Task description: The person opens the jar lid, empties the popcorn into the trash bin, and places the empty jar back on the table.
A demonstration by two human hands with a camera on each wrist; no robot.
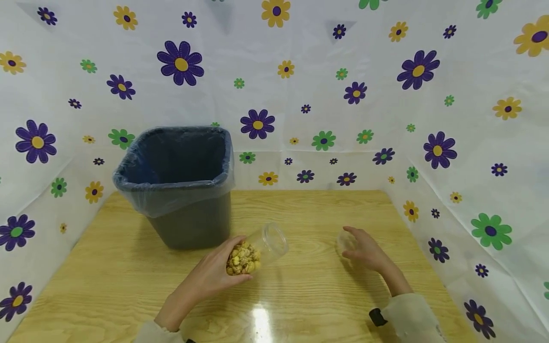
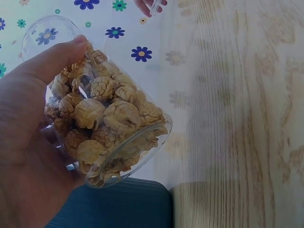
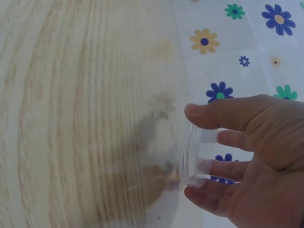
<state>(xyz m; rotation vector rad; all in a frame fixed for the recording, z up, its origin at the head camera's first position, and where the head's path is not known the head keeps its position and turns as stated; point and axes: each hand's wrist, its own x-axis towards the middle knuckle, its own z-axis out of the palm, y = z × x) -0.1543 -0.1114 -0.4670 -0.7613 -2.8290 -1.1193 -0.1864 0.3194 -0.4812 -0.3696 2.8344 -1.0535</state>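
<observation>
My left hand grips a clear plastic jar around its lower part. The jar is tilted, its open mouth up and to the right, and popcorn fills its bottom end. In the left wrist view the thumb lies along the jar's side and the popcorn shows through the wall. To the right, my right hand holds a clear round lid by its edge, thumb on one side and fingers on the other. Lid and jar are well apart, both over the wooden table.
A dark grey bin lined with a translucent bag stands at the back left, just beyond my left hand. The wooden table is enclosed at the back and sides by a white flower-print sheet.
</observation>
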